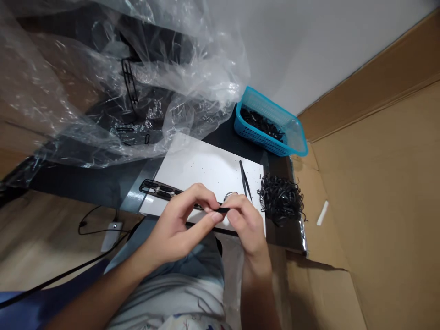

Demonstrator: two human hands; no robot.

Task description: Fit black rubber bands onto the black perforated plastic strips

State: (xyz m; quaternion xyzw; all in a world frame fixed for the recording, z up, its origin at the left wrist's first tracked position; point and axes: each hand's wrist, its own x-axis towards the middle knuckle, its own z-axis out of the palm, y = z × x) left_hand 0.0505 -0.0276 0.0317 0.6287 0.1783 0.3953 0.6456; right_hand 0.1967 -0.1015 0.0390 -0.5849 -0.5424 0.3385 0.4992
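Observation:
My left hand [182,224] and my right hand [245,220] meet over the near edge of a white sheet [206,167]. Both pinch a small black strip [222,210] stretched between their fingertips. Under the left fingers a long black slotted plastic part [158,188] lies flat on the sheet. Black tweezers [244,179] rest on the sheet just beyond my right hand. A heap of thin black loops [282,200] sits to the right of the sheet.
A blue mesh basket [275,144] with more black pieces stands at the back right. Crumpled clear plastic [113,87] covers black parts at the back left. Cardboard [378,201] walls the right side. Cables [85,224] trail on the wooden floor at left.

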